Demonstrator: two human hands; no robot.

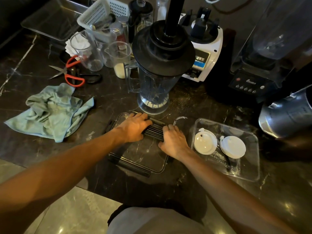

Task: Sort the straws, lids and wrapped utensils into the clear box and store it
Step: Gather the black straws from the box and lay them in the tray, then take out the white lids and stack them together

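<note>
A bundle of black straws [154, 130] lies across a clear flat lid with black clips [143, 157] on the dark counter. My left hand [133, 128] covers the bundle's left end, its fingers curled over the straws. My right hand [173, 141] grips the right end. To the right stands the clear box [249, 173]; inside it lie two stacks of white lids [205, 141] [233, 146] and a wrapped dark utensil [228, 162]. A clear curved piece [179, 119] lies just beyond my right hand.
A blender jug [157, 68] stands right behind the straws. Two blender bases [202, 48] [249, 78] and a metal jug [287, 114] are at the right. A green cloth [50, 112], red scissors [70, 71], clear cups [87, 49] and a white basket [101, 12] fill the left.
</note>
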